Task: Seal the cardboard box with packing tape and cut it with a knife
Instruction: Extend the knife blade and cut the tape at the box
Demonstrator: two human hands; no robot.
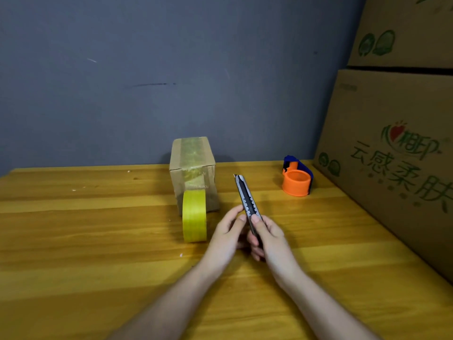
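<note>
With tape already over the small cardboard box [192, 168], both my hands [247, 231] pinched the utility knife [247, 200] beside it, cut still pending.

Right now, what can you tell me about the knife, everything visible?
The knife is a slim snap-off utility knife with a grey, metal-looking body and a dark notched slider track. A short blade tip shows at its far end. It is held above the table, pointing away and slightly left. Both hands grip its near end: the left hand from the left, the right hand with the thumb on the slider.
</note>
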